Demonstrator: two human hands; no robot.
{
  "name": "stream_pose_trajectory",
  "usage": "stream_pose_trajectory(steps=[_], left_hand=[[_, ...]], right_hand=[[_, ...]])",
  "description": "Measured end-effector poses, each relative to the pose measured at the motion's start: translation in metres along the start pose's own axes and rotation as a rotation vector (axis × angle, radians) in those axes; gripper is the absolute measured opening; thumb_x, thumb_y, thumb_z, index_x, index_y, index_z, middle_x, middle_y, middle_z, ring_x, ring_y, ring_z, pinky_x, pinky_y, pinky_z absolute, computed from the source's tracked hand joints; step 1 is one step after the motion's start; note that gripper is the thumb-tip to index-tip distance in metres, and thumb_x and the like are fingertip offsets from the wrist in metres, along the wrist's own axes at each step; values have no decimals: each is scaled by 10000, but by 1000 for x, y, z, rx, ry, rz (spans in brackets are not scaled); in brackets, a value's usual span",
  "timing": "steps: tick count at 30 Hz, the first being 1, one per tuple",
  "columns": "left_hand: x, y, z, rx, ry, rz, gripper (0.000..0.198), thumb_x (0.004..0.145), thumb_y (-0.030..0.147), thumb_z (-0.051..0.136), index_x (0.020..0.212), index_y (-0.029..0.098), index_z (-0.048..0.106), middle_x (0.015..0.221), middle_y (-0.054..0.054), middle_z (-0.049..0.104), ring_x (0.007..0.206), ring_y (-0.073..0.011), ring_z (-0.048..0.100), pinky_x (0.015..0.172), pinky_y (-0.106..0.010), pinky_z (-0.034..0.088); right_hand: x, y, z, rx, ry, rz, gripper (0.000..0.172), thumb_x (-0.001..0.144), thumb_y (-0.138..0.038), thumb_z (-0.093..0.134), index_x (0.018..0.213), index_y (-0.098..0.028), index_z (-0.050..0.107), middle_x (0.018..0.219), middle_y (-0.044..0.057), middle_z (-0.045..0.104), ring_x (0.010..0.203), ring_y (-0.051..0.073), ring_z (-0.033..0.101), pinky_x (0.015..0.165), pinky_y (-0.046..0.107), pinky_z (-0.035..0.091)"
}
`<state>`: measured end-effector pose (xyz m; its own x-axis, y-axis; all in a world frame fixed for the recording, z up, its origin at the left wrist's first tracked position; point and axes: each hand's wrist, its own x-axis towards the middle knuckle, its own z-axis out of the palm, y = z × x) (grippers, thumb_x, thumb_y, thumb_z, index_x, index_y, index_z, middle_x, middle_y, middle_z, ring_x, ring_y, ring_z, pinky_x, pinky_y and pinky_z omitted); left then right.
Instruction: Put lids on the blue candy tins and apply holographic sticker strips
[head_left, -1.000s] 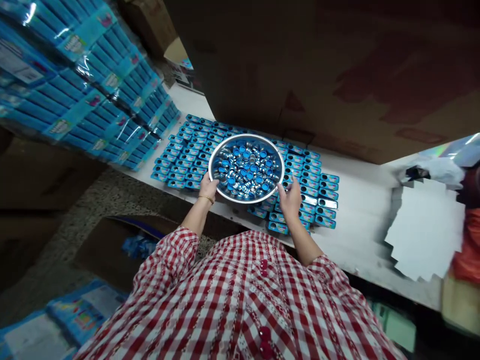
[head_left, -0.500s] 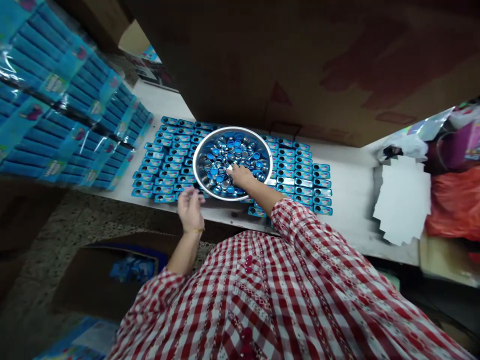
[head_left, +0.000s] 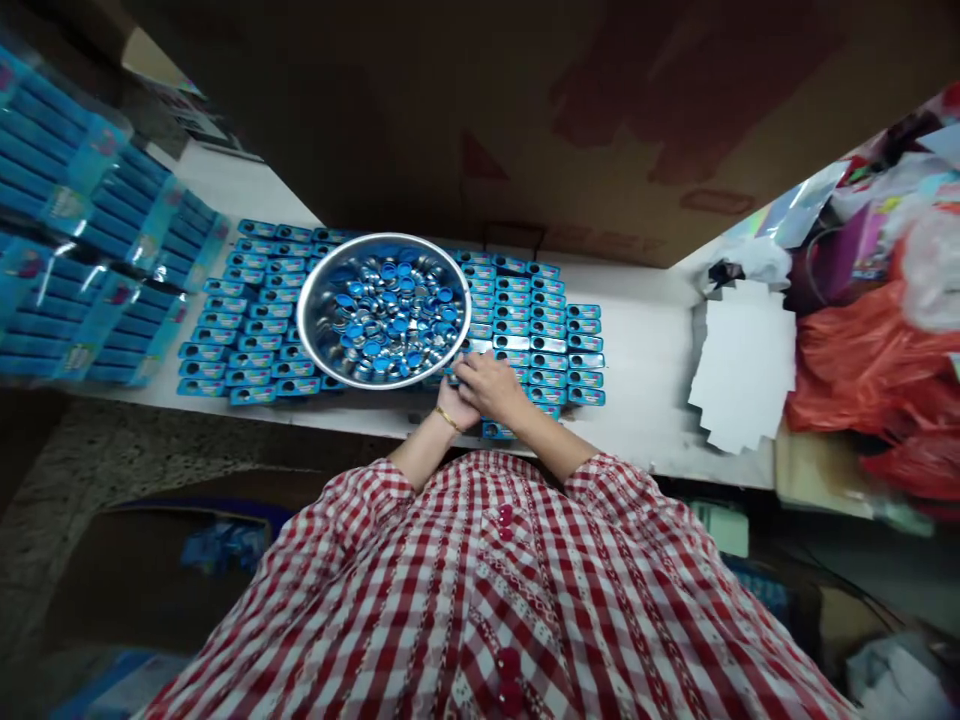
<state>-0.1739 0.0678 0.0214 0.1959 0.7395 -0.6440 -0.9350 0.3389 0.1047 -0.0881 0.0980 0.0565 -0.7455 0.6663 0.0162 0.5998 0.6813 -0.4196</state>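
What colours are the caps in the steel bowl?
Blue and silver; the caps show best in the head view.

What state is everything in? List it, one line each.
Steel bowl: full.
Loose blue-and-silver caps: heaped in the bowl.
Blue tins: laid in tight rows.
Right hand: over the left hand, beside the tins.
Left hand: under the right hand.
White card sheets: stacked loosely.
Shrink-wrapped blue packs: stacked.

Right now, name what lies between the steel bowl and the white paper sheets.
Head view: rows of blue tins, then white tabletop.
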Motion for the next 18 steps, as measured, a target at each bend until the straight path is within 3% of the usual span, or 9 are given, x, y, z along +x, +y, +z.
stream_pose_trajectory(steps=[4,8,13,18], left_hand=[[33,-46,14,-110,32,5,299,913,286,357,1014,145,600,748,-16,609,719,-111,613,735,-216,484],[52,-77,31,-143,110,-6,194,876,231,444,900,130,608,624,17,564,550,-69,550,593,-172,450],[67,-103,44,-148,106,2,206,866,267,466,827,133,617,643,-6,610,549,-87,560,593,-213,467],[74,-112,46,-75,108,38,203,859,288,494,850,144,636,634,-15,607,540,-113,566,533,-237,461]], right_hand=[[-45,50,5,24,50,-38,216,842,-216,514,1006,-192,653,1123,89,623,1063,241,478,938,400,344],[-70,100,-3,165,146,7,241,854,-253,508,1025,-208,671,1175,65,631,1163,232,461,1033,425,279],[-82,139,-28,247,-25,92,347,909,-267,399,1153,-237,644,1181,61,635,1110,215,511,969,391,353],[-88,151,-44,201,-118,-4,396,910,-232,373,1230,-245,605,1137,90,634,1054,232,516,918,395,382]])
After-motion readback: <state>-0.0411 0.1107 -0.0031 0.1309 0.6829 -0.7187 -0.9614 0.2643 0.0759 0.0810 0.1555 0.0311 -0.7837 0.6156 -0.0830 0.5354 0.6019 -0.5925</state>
